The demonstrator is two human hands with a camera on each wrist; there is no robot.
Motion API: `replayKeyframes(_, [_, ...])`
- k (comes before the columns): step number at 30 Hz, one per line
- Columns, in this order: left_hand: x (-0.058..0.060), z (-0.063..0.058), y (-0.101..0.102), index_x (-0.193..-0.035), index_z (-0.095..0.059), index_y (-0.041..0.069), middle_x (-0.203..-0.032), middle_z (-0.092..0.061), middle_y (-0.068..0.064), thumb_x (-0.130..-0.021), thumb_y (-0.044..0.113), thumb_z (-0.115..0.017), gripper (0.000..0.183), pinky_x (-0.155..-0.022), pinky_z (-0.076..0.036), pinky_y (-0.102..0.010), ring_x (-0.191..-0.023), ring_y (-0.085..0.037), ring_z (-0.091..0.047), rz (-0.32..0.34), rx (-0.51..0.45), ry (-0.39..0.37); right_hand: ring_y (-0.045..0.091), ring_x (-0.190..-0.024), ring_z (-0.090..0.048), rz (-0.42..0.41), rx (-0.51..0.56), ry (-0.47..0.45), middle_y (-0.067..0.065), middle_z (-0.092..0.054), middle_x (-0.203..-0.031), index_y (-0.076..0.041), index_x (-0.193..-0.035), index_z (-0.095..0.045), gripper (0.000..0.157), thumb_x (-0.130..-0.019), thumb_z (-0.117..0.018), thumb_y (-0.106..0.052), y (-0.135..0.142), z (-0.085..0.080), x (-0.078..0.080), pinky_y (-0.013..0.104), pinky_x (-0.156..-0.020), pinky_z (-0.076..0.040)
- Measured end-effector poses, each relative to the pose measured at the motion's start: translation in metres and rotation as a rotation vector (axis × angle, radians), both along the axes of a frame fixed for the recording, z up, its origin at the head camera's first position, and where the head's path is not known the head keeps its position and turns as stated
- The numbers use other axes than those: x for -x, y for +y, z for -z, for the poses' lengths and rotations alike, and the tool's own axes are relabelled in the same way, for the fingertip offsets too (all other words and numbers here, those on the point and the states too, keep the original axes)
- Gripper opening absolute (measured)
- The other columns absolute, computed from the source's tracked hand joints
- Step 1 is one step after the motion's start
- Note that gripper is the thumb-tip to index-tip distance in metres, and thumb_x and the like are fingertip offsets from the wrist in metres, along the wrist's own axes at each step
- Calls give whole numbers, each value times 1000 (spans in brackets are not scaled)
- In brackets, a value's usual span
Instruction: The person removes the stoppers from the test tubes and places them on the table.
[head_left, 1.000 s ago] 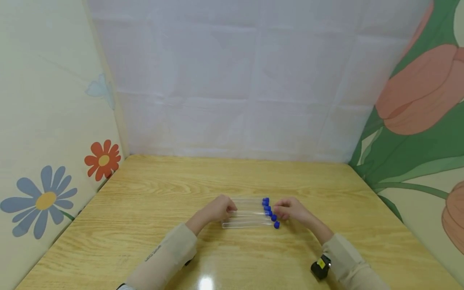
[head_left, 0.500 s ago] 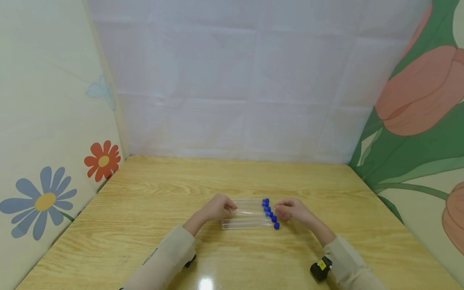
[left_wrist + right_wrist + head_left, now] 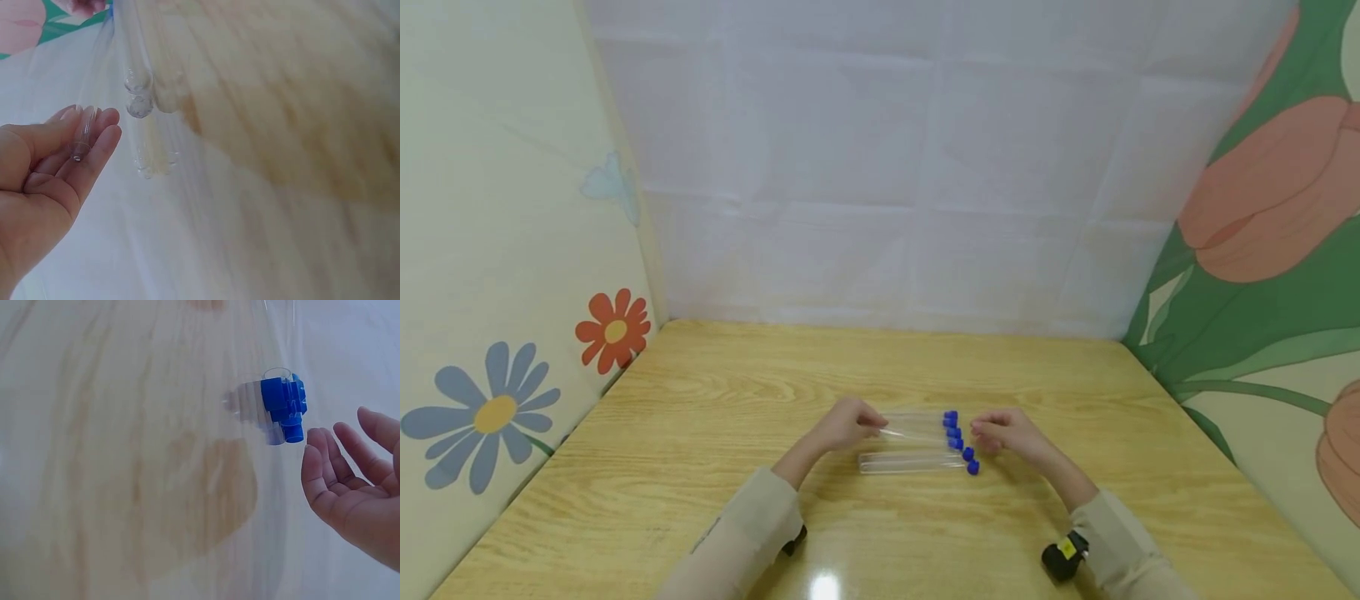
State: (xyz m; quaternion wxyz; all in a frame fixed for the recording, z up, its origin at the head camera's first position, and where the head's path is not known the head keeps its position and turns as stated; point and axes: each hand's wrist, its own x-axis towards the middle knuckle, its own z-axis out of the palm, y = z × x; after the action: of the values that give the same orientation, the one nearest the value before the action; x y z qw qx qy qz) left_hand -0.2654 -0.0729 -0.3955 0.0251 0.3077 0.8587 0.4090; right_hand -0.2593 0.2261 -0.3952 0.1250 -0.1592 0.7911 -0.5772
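Several clear test tubes [image 3: 910, 463] with blue caps [image 3: 973, 467] lie side by side on the wooden table, caps towards the right. My left hand [image 3: 848, 423] is at the rounded ends of the farther tubes. In the left wrist view, its thumb and fingers pinch the closed end of one test tube [image 3: 83, 139], while other tube ends [image 3: 139, 103] lie apart beside it. My right hand [image 3: 1009, 433] hovers just right of the caps with loosely bent fingers and nothing in them. The right wrist view shows a gap between its fingertips [image 3: 312, 456] and the cluster of blue caps [image 3: 284, 400].
A wood-grain table [image 3: 700, 517] spreads around the tubes, with a white cloth [image 3: 887, 167] hanging behind it. Flower-patterned panels [image 3: 497, 250] stand at both sides. A black wrist camera [image 3: 1063, 558] sits below the right sleeve.
My left hand has moved slightly away from me, taking the pinched tube's end with it. A gap has widened between that tube and the nearest tubes. My right hand has barely moved.
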Motion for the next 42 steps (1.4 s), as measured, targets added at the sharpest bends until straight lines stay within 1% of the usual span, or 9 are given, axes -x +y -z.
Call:
replayKeyframes(5, [-3, -4, -3, -96, -65, -9, -90, -65, -16, -83, -7, -57, 16, -64, -51, -22, -78, -22, -63, -43, -37, -45, 18, -76, -60, 36, -2, 1, 21, -62, -90, 25, -105, -46, 36, -90, -50, -7, 1, 0, -1, 32, -68, -51])
replayKeyframes(8, [-6, -8, -5, -96, -65, -10, -89, -66, -16, -83, -7, -57, 16, -64, -51, -22, -78, -21, -64, -56, -62, -51, 25, -83, -60, 61, -27, 15, 27, -58, -98, 22, -106, -48, 37, -91, -51, -11, 0, -3, -3, 37, -73, -50])
replayKeyframes(14, [-10, -18, -10, -99, -63, -12, -91, -65, -20, -84, -7, -55, 17, -65, -52, -25, -78, -22, -63, -70, -92, -53, 34, -91, -56, 113, -58, 29, 27, -57, -102, 17, -109, -50, 41, -91, -53, -19, -1, -11, -4, 39, -78, -48])
replayKeyframes(19, [-15, -28, -13, -97, -64, -11, -89, -65, -19, -83, -7, -57, 17, -62, -51, -23, -75, -21, -64, -73, -100, -8, 38, -93, -54, 127, -40, 52, 26, -56, -103, 17, -109, -50, 41, -91, -53, -20, -1, -19, -5, 37, -79, -48])
replayKeyframes(21, [-18, -32, -14, -97, -64, -11, -90, -65, -19, -83, -7, -57, 17, -62, -51, -24, -76, -20, -64, -75, -100, -3, 36, -92, -55, 135, -36, 66, 23, -58, -101, 16, -108, -50, 40, -91, -53, -20, -1, -23, -6, 37, -79, -48])
replayKeyframes(27, [-28, -47, -17, -99, -63, -11, -94, -64, -22, -83, -8, -55, 18, -68, -52, -30, -80, -21, -64, -85, -124, -38, 27, -87, -58, 139, -24, 115, 12, -61, -94, 15, -107, -52, 37, -91, -53, -18, -1, -39, -15, 38, -79, -48])
replayKeyframes(32, [-36, -56, -18, -101, -63, -10, -96, -64, -20, -85, -7, -54, 19, -68, -52, -26, -82, -20, -63, -89, -119, -47, 29, -88, -57, 113, -30, 162, 17, -60, -97, 14, -107, -52, 33, -92, -51, -15, -3, -50, -24, 36, -77, -49])
replayKeyframes(35, [-41, -60, -18, -102, -63, -8, -96, -64, -19, -85, -6, -54, 19, -67, -51, -24, -82, -19, -63, -82, -117, -40, 26, -87, -58, 99, -29, 182, 19, -59, -99, 15, -109, -51, 33, -93, -50, -13, -5, -56, -30, 34, -76, -50])
replayKeyframes(42, [-53, -67, -17, -103, -63, -8, -96, -64, -17, -86, -6, -53, 20, -69, -52, -27, -83, -19, -64, -68, -143, -50, 18, -86, -58, 65, -45, 226, 19, -58, -101, 13, -111, -51, 32, -93, -50, -13, -10, -65, -42, 32, -74, -50])
